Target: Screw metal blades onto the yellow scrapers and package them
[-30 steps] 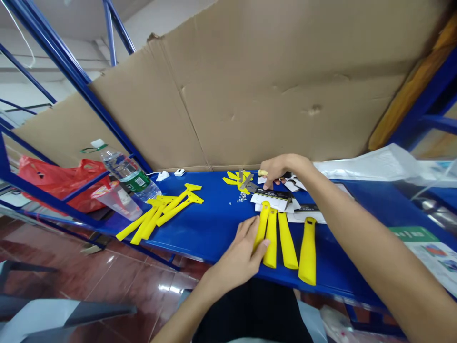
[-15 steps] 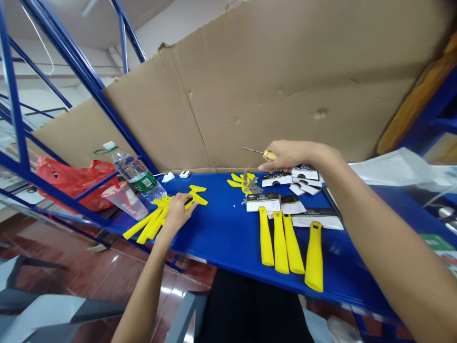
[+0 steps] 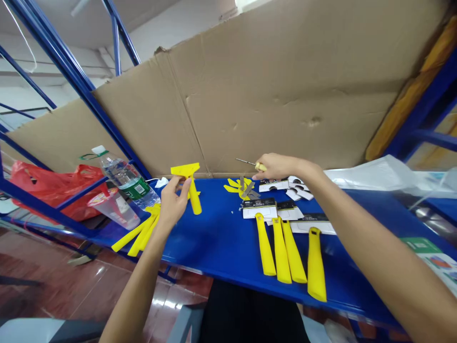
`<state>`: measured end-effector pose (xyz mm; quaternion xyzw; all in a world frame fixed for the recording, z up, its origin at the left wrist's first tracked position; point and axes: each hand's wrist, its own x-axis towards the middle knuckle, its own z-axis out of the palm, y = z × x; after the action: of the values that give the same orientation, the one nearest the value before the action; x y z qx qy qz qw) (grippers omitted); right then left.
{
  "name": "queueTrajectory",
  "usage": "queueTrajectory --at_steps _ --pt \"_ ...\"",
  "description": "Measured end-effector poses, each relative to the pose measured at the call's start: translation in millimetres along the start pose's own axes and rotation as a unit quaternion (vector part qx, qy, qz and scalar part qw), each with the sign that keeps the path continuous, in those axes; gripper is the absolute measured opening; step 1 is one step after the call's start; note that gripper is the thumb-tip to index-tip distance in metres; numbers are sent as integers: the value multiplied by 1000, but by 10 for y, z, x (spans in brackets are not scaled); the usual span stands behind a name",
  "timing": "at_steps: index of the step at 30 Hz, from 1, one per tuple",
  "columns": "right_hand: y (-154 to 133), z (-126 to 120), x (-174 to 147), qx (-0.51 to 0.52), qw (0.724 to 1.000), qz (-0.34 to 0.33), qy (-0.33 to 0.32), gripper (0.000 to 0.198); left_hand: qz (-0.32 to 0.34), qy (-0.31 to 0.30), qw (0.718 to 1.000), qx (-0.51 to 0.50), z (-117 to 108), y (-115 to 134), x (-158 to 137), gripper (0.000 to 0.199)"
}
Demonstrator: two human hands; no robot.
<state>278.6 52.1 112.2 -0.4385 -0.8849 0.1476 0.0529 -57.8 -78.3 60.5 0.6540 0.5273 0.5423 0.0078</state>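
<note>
Left hand (image 3: 174, 199): yellow plastic T-handle (image 3: 194, 196) gripped | right hand (image 3: 274, 166): yellow-handled metal screwdriver (image 3: 260, 166) gripped | its 8 o'clock: grey metal strips (image 3: 247, 187) could be scattered if brushed

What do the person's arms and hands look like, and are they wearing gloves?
The left hand and right hand wear no gloves. Both forearms are bare, with no sleeves in view and no watch or bracelet showing. Rings would be too small to make out.
</note>
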Motion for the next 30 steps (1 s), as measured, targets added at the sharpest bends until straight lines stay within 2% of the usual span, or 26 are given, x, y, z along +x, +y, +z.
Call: queueTrajectory --at_steps 3,5,9,14,19,24,30 --pt "-2 219 181 16 998 -43 31 15 -6 21 982 -185 197 177 170 36" --pt "19 383 303 17 997 -53 45 4 -34 11 954 -297 352 208 251 34" --pt "85 680 467 27 996 -65 60 19 -119 -9 896 -428 682 74 325 31" --pt "148 901 538 48 993 -95 47 28 -256 -21 862 -437 1010 -296 247 37" --pt "247 988 607 61 993 -97 30 17 -319 -73 840 -432 1159 -584 38 37" --pt "332 998 647 86 991 -97 11 9 -361 -103 814 -442 1167 -659 -37 28" --pt "319 847 597 129 987 -91 25 1 -394 -128 805 -426 1110 -627 -12 27"
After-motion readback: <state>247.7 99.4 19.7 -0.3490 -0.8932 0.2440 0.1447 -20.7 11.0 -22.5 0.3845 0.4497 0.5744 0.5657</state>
